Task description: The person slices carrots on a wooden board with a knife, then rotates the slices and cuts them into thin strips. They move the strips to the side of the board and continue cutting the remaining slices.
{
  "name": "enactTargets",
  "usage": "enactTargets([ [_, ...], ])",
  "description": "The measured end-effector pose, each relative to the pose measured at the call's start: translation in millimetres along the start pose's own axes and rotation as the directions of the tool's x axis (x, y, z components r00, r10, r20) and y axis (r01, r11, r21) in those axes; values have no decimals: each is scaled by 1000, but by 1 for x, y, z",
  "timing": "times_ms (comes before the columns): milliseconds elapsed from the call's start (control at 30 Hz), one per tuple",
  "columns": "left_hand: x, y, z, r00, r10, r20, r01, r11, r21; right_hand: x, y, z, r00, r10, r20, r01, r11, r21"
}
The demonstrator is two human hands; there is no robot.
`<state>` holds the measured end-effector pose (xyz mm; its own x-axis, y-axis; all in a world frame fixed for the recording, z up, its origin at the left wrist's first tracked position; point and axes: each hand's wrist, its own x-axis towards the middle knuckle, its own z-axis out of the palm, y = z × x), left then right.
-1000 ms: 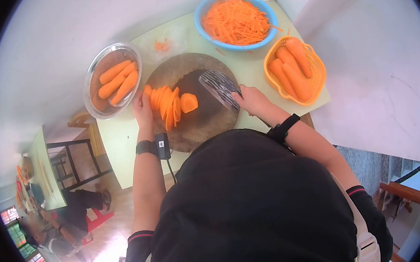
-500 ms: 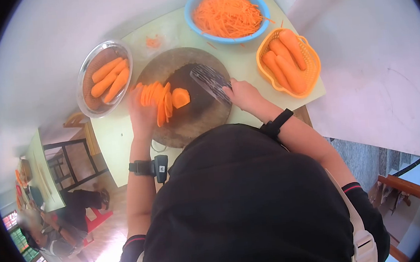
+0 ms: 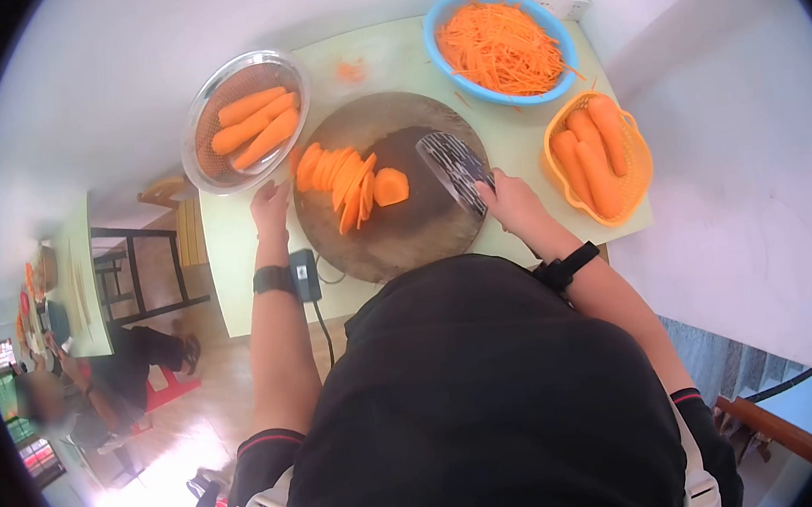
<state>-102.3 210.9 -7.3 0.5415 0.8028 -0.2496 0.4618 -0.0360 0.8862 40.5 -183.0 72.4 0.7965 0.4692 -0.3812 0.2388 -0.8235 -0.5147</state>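
Note:
My right hand (image 3: 514,203) grips a cleaver (image 3: 457,169), its broad blade speckled dark and light, over the right side of the round chopping board (image 3: 424,242). A fanned row of carrot slices (image 3: 340,179) leans across the board's left half. One thick carrot piece (image 3: 391,187) lies at the right end of that row. My left hand (image 3: 270,209) is off the slices, beside the board's left edge and just below the metal basin. It holds nothing that I can see, and its fingers look slightly apart.
Whole peeled carrots lie in a metal basin (image 3: 194,166) at left and a yellow basket (image 3: 645,167) at right. A blue bowl (image 3: 436,46) of carrot shreds stands at the back. Another person (image 3: 100,396) sits at far left. A wall socket (image 3: 558,3) is behind.
My left hand has let go of the carrot slices and drawn back left of the board. The cleaver stays in my right hand. The whole view has shifted, with the table appearing farther right.

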Motion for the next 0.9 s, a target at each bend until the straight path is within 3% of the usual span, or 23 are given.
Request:
enactTargets([
  [67,4,6,4,979,-125,159,159,962,-222,2,1,0,1000,5,-1,-5,1000,-9],
  [167,21,-1,13,978,-108,177,140,974,-179,1,-2,-2,1000,14,5,-14,1000,-17],
  [333,42,-9,28,978,-141,153,179,945,-275,1,2,-1,1000,7,2,-7,1000,-16],
  [500,66,-44,33,988,-1,155,59,928,-368,1,-3,-5,999,40,28,-40,999,-5],
  [600,71,-49,38,997,45,66,-20,941,-337,-1,0,-3,1000,-8,-6,8,1000,-3],
  [700,65,-40,33,987,105,119,-66,953,-296,-1,-3,-5,1000,5,2,-5,1000,7],
  [733,65,-36,31,986,-11,169,66,944,-323,-2,-3,-5,1000,3,2,-3,1000,8],
  [900,58,-19,33,983,-85,163,140,919,-367,2,1,-2,1000,-16,-9,16,1000,1],
])
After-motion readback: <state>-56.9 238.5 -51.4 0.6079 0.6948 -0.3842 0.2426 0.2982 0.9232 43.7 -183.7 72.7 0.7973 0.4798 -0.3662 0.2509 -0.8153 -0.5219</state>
